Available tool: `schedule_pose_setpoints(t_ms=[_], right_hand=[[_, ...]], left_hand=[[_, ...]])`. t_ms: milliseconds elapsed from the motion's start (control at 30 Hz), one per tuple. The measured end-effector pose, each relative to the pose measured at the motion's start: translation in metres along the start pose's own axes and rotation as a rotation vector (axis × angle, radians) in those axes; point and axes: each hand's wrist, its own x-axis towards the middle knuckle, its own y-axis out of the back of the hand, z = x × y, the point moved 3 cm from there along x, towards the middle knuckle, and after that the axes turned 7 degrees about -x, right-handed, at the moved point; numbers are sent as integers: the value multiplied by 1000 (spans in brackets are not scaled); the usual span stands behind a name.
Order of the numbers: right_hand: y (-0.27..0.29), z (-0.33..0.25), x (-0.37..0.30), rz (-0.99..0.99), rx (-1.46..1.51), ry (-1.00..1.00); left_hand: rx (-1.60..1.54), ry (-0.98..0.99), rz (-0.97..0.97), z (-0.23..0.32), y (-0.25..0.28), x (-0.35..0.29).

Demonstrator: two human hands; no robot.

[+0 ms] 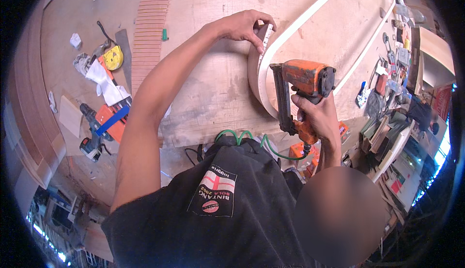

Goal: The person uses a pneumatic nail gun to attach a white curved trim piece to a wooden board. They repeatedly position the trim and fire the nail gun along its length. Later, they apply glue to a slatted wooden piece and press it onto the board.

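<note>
My right hand [320, 115] is closed round the handle of an orange and black air nail gun [307, 72], with its magazine beside the near bend of a curved wooden frame [261, 86]. A white edge runs along this frame, which lies on the pale workbench [208, 93]. At the left side of the bend, my left hand [244, 27] pinches a notched wooden strip [265, 40] between thumb and fingers. The strip sits along the inside or top of the curve; which one I cannot tell. The gun's nose appears close to the frame.
A green air hose [273, 151] coils from the gun along the bench's near edge. A slatted wooden panel [152, 26] lies left of my arm, with a yellow tape measure [113, 58] and a cordless drill [90, 122] farther left. Tools and scraps crowd the right side.
</note>
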Motion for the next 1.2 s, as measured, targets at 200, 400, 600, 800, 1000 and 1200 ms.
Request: schedule_pose_setpoints(t_ms=[200,400,600,800,1000,1200], right_hand=[[2,1,-2,-11,13,-51],[4,-1,2,-57,8,-78],[5,10,6,-22,-21,15],[5,8,8,-42,-36,-12],[0,5,6,-43,-16,-99],[-2,0,1,-29,-1,-94]], left_hand=[[25,-70,-31,7,-1,9],[47,-152,-60,1,0,22],[66,-35,-163,1,1,39],[43,54,-224,11,4,38],[87,-170,-136,11,1,35],[28,-266,-138,14,-3,28]])
